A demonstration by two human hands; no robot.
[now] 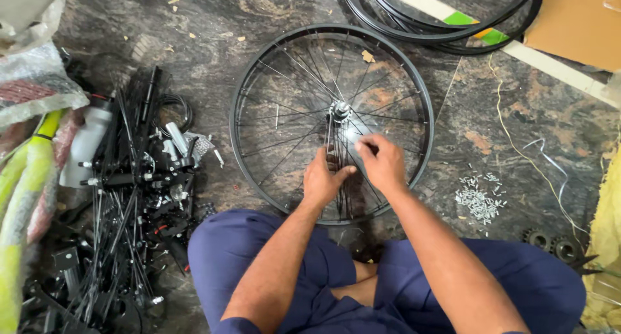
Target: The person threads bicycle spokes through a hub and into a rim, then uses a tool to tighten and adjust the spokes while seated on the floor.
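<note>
Head view: both hands (352, 169) pinched on wheel (414, 81) spokes (339, 178).

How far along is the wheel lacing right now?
Many spokes already run from hub to rim. Both hands, left hand and right hand, work a bundle of loose spokes near the hub. The nipple pile beside the wheel lies unused.

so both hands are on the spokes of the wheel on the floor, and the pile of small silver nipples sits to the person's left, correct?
Not quite. The head view shows the pile of small silver nipples on the person's right, beside the wheel. The rest holds: left hand and right hand are both on the spokes.
</note>
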